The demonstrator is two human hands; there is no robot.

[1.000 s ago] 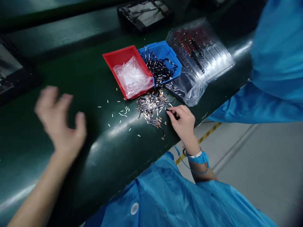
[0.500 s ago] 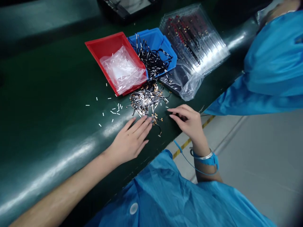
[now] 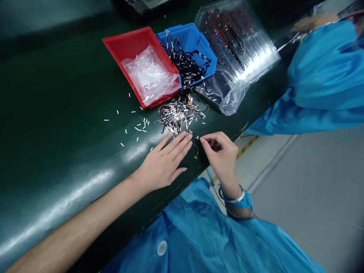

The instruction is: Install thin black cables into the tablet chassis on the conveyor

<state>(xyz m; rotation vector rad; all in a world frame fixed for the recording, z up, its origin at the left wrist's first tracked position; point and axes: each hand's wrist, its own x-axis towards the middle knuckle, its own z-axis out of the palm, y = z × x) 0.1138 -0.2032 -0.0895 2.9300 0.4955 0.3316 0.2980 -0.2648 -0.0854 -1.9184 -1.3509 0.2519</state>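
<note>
My left hand (image 3: 166, 161) lies flat, fingers stretched out and fingertips over the near edge of a pile of short cables (image 3: 179, 113) with silver sleeves and gold-coloured ends. Just right of it, the thumb and forefinger of my right hand (image 3: 220, 151) are pinched at the gold-coloured end of a small cable (image 3: 197, 137). Most of that cable is hidden or too small to follow. Below the fingertips, a single dark cable (image 3: 196, 152) curves on the green tabletop (image 3: 71, 113).
A red bin (image 3: 125, 40) holds a clear bag of small white pieces, and a blue bin (image 3: 210, 68) holds black cables. Several white pieces (image 3: 145, 123) lie scattered to the left. Stacked clear trays (image 3: 261, 57) stand at the right, near a co-worker's blue sleeve (image 3: 315, 64).
My right hand has moved left, and its thumb and forefinger have closed at a gold-coloured cable end. My left hand has slid slightly right along the pile's near edge.
</note>
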